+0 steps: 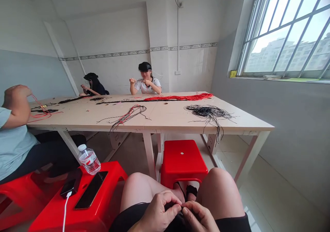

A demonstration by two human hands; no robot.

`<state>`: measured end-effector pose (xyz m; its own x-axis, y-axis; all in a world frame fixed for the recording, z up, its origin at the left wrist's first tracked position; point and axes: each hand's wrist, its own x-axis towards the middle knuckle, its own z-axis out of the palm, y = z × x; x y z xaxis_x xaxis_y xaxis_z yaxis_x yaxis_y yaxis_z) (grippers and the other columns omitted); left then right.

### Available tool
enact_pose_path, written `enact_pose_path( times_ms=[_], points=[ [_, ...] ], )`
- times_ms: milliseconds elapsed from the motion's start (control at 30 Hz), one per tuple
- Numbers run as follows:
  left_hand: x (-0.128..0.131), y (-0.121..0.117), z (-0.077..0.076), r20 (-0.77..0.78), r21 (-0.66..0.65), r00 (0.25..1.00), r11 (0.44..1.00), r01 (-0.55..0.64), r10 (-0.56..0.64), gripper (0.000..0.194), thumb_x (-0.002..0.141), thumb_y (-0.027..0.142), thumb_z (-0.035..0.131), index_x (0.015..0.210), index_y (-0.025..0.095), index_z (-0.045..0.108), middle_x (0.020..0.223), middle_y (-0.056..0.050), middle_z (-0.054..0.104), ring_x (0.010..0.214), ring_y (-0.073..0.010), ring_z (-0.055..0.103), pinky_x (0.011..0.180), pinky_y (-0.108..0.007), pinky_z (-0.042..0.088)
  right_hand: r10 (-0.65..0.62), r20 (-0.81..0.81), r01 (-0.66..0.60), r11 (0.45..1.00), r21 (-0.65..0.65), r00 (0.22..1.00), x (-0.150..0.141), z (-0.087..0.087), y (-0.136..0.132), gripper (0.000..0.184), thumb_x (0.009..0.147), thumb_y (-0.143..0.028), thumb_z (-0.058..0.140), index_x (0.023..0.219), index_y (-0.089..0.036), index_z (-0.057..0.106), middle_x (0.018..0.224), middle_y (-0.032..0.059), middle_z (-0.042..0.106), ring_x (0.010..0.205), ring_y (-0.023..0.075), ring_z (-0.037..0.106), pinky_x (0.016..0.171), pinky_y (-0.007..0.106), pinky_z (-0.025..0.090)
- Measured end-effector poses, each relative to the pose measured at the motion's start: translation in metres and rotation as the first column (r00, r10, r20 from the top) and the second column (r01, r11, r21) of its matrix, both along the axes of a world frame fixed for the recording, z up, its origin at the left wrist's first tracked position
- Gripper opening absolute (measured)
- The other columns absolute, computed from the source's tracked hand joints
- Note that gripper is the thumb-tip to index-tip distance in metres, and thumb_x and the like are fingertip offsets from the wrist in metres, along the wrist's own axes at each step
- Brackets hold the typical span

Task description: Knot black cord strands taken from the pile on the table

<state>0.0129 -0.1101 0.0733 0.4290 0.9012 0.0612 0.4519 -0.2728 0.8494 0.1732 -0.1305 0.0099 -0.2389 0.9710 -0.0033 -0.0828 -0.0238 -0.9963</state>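
Observation:
Low over my lap, my left hand (165, 208) and my right hand (197, 216) meet, fingertips nearly touching. Each is closed in a pinch of thumb and forefinger. A small dark bit shows between the tips, too thin to make out against my black shorts (135, 213). On the table beyond my knees lies a tangled bundle of black cords (208, 111), some ends hanging over the front edge. Left of it is a looser bunch of black and red cords (129, 116).
A red stool (184, 156) stands before my knees, under the table's edge (167, 126). On another red stool (108, 180) at left are a water bottle (89, 159), a phone (91, 190) and a black box with a white cable (70, 183). Several people sit around the table; red cords (180, 97) lie farther back.

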Motion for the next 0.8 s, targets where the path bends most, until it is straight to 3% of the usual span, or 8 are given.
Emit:
enact_pose_path(
  times_ms=[133, 233, 300, 367, 467, 633, 800],
  points=[
    [0.010, 0.002, 0.017, 0.135, -0.027, 0.985, 0.995, -0.100, 0.103, 0.015, 0.079, 0.024, 0.057, 0.083, 0.015, 0.068, 0.083, -0.006, 0.069, 0.080, -0.0166, 0.064, 0.075, -0.026, 0.051, -0.150, -0.118, 0.148, 0.989, -0.028, 0.982, 0.002, 0.041, 0.002, 0.041, 0.073, -0.057, 0.063, 0.071, -0.015, 0.061, 0.055, -0.0012, 0.052, 0.051, 0.0097, 0.042, 0.050, 0.023, 0.035],
    [0.019, 0.005, 0.033, 0.305, -0.103, 0.931, 0.979, -0.178, 0.201, 0.020, 0.077, 0.029, 0.060, 0.088, 0.014, 0.065, 0.079, -0.004, 0.069, 0.073, -0.0153, 0.065, 0.070, -0.028, 0.054, -0.199, -0.288, 0.183, 0.980, -0.081, 0.937, 0.002, 0.070, 0.008, 0.034, 0.070, -0.048, 0.069, 0.070, -0.016, 0.059, 0.058, -0.0017, 0.056, 0.054, 0.0096, 0.049, 0.055, 0.023, 0.041],
    [0.023, 0.009, 0.040, 0.359, -0.132, 0.898, 0.967, -0.219, 0.252, 0.025, 0.074, 0.033, 0.064, 0.090, 0.014, 0.065, 0.076, -0.003, 0.069, 0.070, -0.0155, 0.066, 0.069, -0.030, 0.056, -0.202, -0.398, 0.159, 0.978, -0.139, 0.895, 0.002, 0.079, 0.012, 0.032, 0.070, -0.046, 0.069, 0.072, -0.017, 0.058, 0.061, -0.0023, 0.058, 0.052, 0.0089, 0.050, 0.052, 0.023, 0.042],
    [0.026, 0.011, 0.042, 0.393, -0.124, 0.878, 0.962, -0.243, 0.272, 0.028, 0.070, 0.032, 0.067, 0.091, 0.014, 0.065, 0.076, -0.003, 0.069, 0.071, -0.0156, 0.067, 0.068, -0.030, 0.058, -0.198, -0.448, 0.123, 0.974, -0.190, 0.872, 0.003, 0.082, 0.013, 0.031, 0.071, -0.046, 0.068, 0.074, -0.016, 0.057, 0.061, -0.0023, 0.059, 0.044, 0.0059, 0.044, 0.041, 0.019, 0.032],
    [0.028, 0.012, 0.040, 0.421, -0.103, 0.869, 0.965, -0.240, 0.261, 0.027, 0.071, 0.029, 0.067, 0.093, 0.015, 0.066, 0.078, -0.002, 0.069, 0.071, -0.0148, 0.067, 0.068, -0.029, 0.058, -0.220, -0.456, 0.143, 0.970, -0.197, 0.862, 0.005, 0.079, 0.011, 0.029, 0.075, -0.043, 0.066, 0.077, -0.016, 0.057, 0.055, -0.0048, 0.054, 0.039, 0.0025, 0.031, 0.037, 0.017, 0.017],
    [0.030, 0.013, 0.036, 0.305, -0.022, 0.934, 0.982, -0.190, 0.187, 0.022, 0.075, 0.029, 0.065, 0.093, 0.017, 0.068, 0.082, -0.004, 0.070, 0.073, -0.0155, 0.067, 0.066, -0.027, 0.057, -0.255, -0.390, 0.205, 0.965, -0.166, 0.885, 0.006, 0.072, 0.011, 0.029, 0.075, -0.045, 0.064, 0.075, -0.017, 0.057, 0.048, -0.0068, 0.048, 0.041, 0.0038, 0.031, 0.040, 0.019, 0.020],
    [0.033, 0.013, 0.044, 0.077, 0.279, 0.974, 0.933, -0.226, 0.213, 0.012, 0.076, 0.030, 0.063, 0.076, 0.021, 0.072, 0.063, 0.000, 0.060, 0.053, -0.0097, 0.053, 0.047, -0.019, 0.047, -0.283, -0.271, 0.283, 0.958, -0.041, 0.920, 0.004, 0.067, 0.011, 0.025, 0.079, -0.042, 0.061, 0.075, -0.017, 0.058, 0.053, -0.0055, 0.048, 0.047, 0.0066, 0.038, 0.046, 0.021, 0.029]
  ],
)
